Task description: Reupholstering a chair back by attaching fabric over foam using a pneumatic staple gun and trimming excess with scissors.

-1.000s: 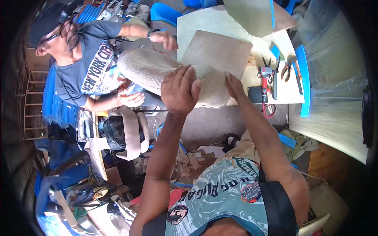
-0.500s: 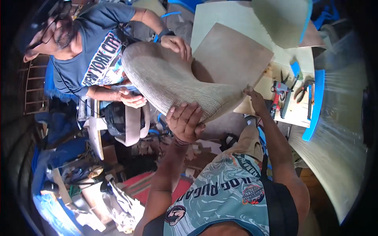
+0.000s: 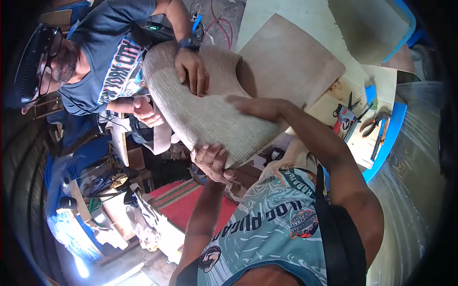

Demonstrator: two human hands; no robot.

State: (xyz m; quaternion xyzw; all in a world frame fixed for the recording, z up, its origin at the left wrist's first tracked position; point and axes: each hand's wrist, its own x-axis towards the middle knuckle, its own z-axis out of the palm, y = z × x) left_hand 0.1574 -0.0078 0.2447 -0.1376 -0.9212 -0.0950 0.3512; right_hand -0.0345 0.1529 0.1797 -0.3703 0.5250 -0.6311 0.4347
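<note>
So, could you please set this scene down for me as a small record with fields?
Piece: curved beige fabric-covered piece
Left hand: grips its lower edge
Right hand: laid on its top surface, slightly blurred
Co-worker's upper hand: resting on the piece
Co-worker's lower hand: by its left edge, contact unclear
Behind the piece: brown sheet
Tools at right: red-and-grey tool, pliers
Below: red striped cloth
</note>
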